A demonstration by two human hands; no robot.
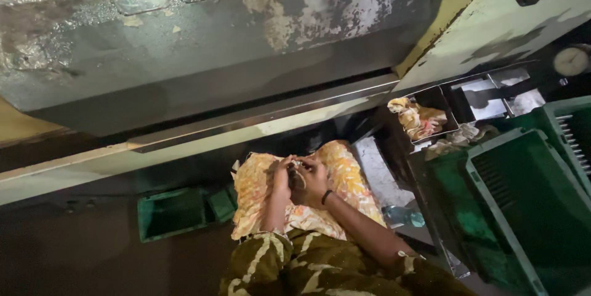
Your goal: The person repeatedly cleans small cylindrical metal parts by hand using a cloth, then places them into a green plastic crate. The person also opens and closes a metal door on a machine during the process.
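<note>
Both hands, left hand [282, 176] and right hand [313, 179], meet over a yellow patterned cloth [345, 176], fingers clenched around a small dark object [297, 179] too dim to identify. Right of the cloth, green plastic crates [523, 204] crowd in; above them an open metal tray [431, 102] holds crumpled rags [418, 117]. Left of the cloth sits a shallow green tray [172, 213].

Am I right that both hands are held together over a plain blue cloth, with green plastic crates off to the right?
Not quite: the cloth is yellow-orange and patterned, not plain blue. The head view shows the left hand and right hand together over it, with green plastic crates to the right.
</note>
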